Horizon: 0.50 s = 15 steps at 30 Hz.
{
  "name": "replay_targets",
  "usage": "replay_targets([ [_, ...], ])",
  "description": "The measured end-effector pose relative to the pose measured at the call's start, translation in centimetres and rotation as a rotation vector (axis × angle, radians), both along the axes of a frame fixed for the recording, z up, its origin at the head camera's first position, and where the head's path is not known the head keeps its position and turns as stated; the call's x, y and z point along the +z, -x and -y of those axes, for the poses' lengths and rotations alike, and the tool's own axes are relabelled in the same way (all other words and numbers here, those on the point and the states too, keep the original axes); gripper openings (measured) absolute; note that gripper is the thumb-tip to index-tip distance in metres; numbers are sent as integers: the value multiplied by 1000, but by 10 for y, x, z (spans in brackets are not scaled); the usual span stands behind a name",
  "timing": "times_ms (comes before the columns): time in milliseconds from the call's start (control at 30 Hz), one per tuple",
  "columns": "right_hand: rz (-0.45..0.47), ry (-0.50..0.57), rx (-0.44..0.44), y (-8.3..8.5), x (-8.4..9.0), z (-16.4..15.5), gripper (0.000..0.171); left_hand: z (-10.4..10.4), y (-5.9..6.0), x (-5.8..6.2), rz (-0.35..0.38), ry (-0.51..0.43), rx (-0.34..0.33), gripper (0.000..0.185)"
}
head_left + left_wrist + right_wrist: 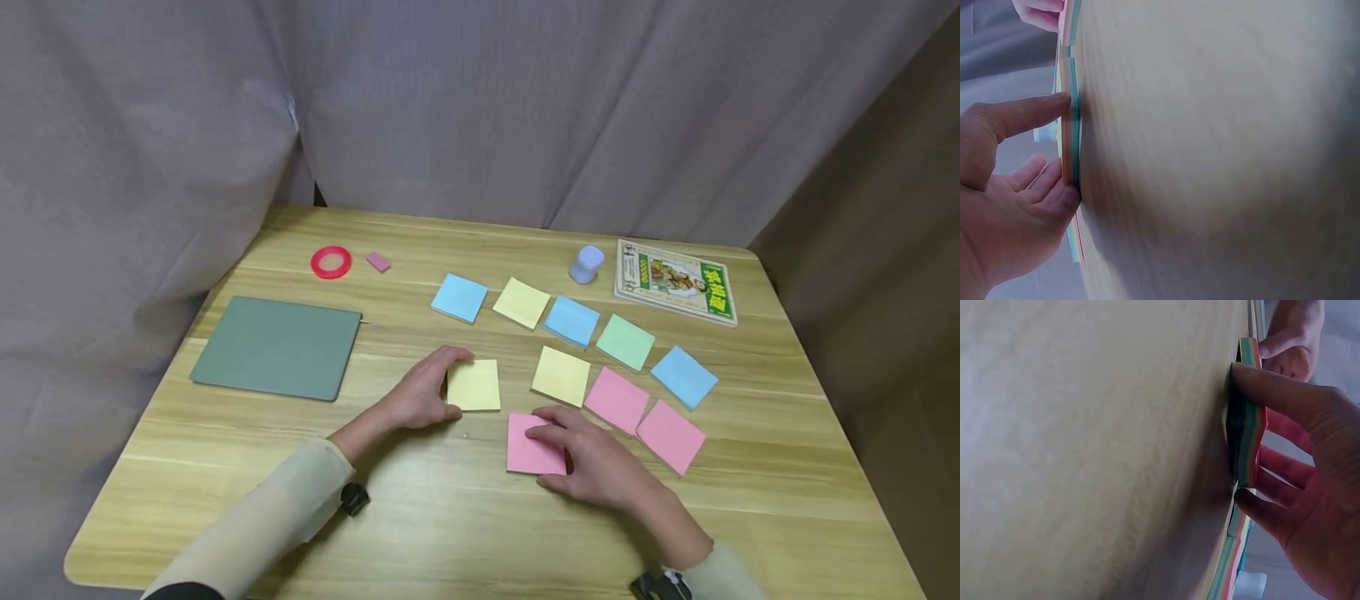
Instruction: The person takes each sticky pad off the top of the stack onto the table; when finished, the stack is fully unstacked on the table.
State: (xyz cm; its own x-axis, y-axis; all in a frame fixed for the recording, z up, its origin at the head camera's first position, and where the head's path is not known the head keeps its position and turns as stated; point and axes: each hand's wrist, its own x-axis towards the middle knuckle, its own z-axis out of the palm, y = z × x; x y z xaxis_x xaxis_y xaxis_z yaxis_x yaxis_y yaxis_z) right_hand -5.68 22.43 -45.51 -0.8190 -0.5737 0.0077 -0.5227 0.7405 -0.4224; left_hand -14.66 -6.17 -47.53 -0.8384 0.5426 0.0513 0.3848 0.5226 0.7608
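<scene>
The pink sticky-note pad (531, 446) is square, and from the side its edge shows many coloured layers. It lies flat on the wooden table (450, 517), nearest to the person. The right hand (600, 462) grips it, thumb on one edge and fingers on the opposite edge. A little farther and to the left lies the yellow sticky-note pad (476, 385), also square and flat. The left hand (420, 393) pinches its left edge between thumb and fingers. Farther back, more pads lie in loose rows: yellow, pink, blue, green.
</scene>
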Motion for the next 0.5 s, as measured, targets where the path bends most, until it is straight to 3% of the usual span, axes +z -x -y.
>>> replay_targets([
  [500, 25, 33, -24, -2, -3, -2, 60, 0, -1, -1, 21, -15, 3, 84],
])
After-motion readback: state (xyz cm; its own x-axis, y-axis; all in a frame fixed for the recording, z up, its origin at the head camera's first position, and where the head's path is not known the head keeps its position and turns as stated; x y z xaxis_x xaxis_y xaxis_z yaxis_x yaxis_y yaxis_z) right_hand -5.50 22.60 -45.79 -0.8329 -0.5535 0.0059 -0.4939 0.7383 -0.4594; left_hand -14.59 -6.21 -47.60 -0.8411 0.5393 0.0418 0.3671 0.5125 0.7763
